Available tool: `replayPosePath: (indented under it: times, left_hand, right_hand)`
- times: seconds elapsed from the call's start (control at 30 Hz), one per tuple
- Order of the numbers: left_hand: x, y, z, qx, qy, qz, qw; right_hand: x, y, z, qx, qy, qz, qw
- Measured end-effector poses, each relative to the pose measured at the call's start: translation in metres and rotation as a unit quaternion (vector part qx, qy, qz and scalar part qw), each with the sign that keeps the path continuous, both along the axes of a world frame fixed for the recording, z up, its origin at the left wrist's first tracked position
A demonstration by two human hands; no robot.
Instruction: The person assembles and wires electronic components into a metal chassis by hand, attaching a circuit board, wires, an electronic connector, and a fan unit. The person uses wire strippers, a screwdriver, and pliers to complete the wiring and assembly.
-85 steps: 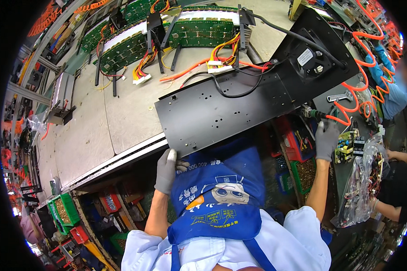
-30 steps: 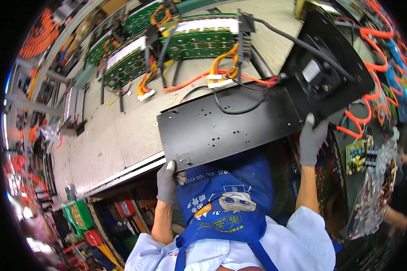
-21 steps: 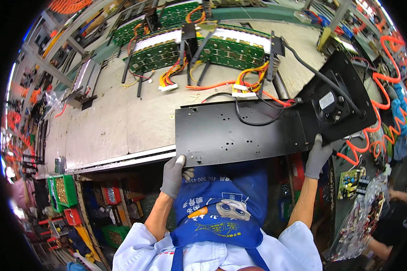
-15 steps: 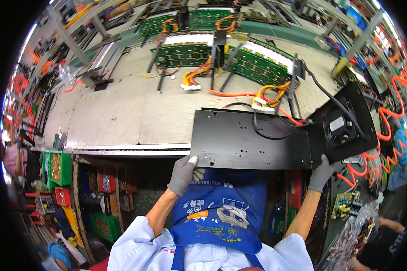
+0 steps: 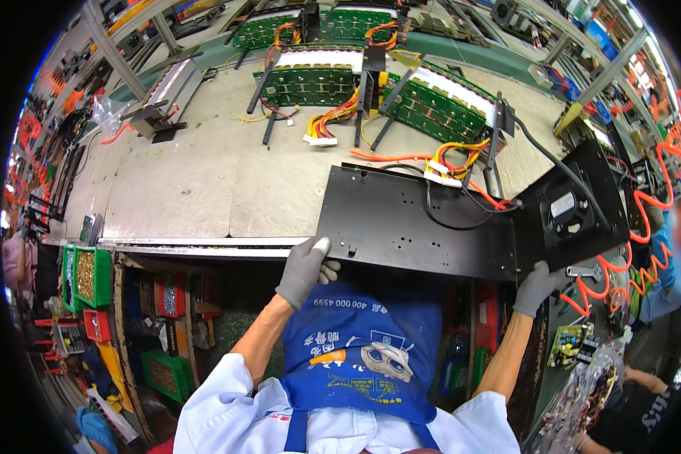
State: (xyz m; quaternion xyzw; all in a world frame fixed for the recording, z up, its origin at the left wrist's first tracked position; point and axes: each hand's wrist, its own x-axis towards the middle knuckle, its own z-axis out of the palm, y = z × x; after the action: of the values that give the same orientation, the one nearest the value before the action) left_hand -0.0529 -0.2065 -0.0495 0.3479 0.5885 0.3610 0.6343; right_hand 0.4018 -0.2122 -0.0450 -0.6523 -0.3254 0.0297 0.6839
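A black metal chassis panel [image 5: 424, 234] juts over the bench's near edge, its raised right end carrying a square cooling fan [image 5: 567, 218]. My left hand [image 5: 304, 274], in a grey glove, grips its near left corner, thumb on top and fingers curled beneath. At the near right corner, my gloved right hand [image 5: 537, 290] holds the same panel with its thumb up; the other fingers are partly hidden. A black cable [image 5: 556, 166] runs from the fan end to a green circuit board assembly [image 5: 439, 106]. Bundled yellow and red wires with a white connector [image 5: 443, 172] lie behind the panel.
Another green board assembly [image 5: 310, 85] stands farther back on the pale bench [image 5: 181, 189]. A grey metal part [image 5: 170, 94] sits at the back left. Bins of small fasteners, one green [image 5: 91, 278], hang at the left. A coiled orange air hose [image 5: 643, 219] runs down the right.
The panel's left end has swung away from me and up, with my left hand following. My right hand has hardly moved and keeps its hold.
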Motion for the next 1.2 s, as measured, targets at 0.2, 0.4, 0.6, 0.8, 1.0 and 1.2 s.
replayPosePath:
  times: [0.2,0.4,0.6,0.8,1.0,1.2]
  left_hand:
    - [0.008,0.001,0.011,0.02,-0.067,0.05,0.996]
    - [-0.006,-0.027,0.025,0.057,-0.041,0.092,0.993]
    - [-0.038,-0.068,0.034,0.078,-0.028,0.162,0.983]
    - [-0.046,-0.083,0.013,0.087,-0.027,0.17,0.981]
    - [-0.018,-0.052,0.017,0.11,-0.141,0.127,0.976]
    - [-0.019,-0.038,0.04,0.175,-0.18,0.174,0.952]
  right_hand:
    - [0.004,-0.001,0.009,-0.064,-0.041,0.006,0.997]
    - [-0.013,-0.066,0.044,-0.118,0.03,0.053,0.991]
    - [-0.069,-0.086,0.072,-0.12,0.019,0.053,0.991]
    - [-0.071,-0.096,0.071,-0.13,-0.001,0.069,0.989]
    - [-0.074,-0.081,0.136,0.016,-0.156,-0.027,0.987]
    - [-0.082,-0.096,0.18,-0.011,-0.111,-0.04,0.993]
